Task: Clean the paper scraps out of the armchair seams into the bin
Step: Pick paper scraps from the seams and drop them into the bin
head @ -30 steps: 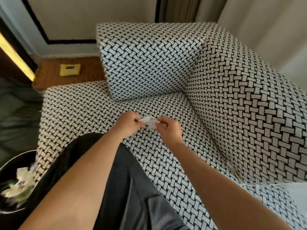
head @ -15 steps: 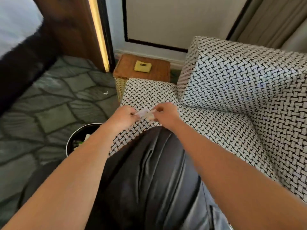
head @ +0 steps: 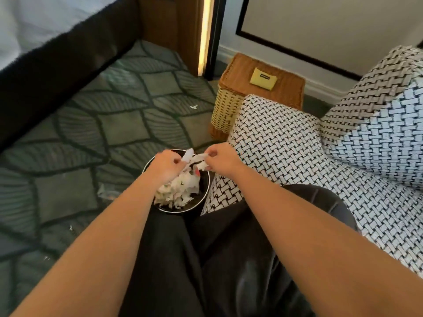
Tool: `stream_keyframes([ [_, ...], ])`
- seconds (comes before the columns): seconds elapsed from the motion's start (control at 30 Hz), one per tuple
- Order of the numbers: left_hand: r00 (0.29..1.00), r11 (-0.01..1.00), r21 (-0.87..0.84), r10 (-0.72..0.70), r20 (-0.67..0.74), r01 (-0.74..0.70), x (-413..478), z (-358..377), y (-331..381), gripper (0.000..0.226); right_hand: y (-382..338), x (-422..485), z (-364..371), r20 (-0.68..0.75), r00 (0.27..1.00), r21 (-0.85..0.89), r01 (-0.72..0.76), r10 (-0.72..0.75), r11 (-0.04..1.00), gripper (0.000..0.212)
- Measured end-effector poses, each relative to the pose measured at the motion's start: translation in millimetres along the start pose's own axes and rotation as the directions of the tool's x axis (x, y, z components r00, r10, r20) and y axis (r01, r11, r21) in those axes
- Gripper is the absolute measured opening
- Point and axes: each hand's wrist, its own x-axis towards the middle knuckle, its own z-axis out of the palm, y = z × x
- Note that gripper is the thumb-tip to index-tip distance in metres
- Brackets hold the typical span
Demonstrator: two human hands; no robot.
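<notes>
moved: left hand (head: 168, 167), right hand (head: 220, 157) and scrap (head: 196, 158) went from over the seat to over the bin (head: 208, 180).
left hand: fingers curled, pinching scrap's left end.
right hand: fingertips pinching its right end.
scrap: spans both pinches, above the pile (head: 178, 191).
bin: on the floor, just left of the armchair (head: 274, 138).

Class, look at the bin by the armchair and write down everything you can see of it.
The bin is round and black with a thin shiny rim, metal by its look. It stands upright on the green patterned carpet, close beside the armchair's front corner; contact cannot be told. White paper scraps heap up near its rim. The left hand and right hand pinch paper strips just above it. The left forearm and a dark trouser leg hide its near side.
</notes>
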Motion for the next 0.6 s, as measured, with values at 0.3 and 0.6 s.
stream_keyframes([
  [0.3, 0.976, 0.969, -0.122, -0.216, -0.004, 0.214, 27, 16, -44, 0.048, -7, 41, 55, -0.024, 0.998, 0.072, -0.059, 0.061, 0.996, 0.018],
  [0.6, 0.960, 0.967, -0.077, -0.230, 0.158, 0.244, 48, 16, -49, 0.041, 13, 46, 55, 0.057, 0.995, -0.034, -0.083, 0.085, 0.996, 0.025],
])
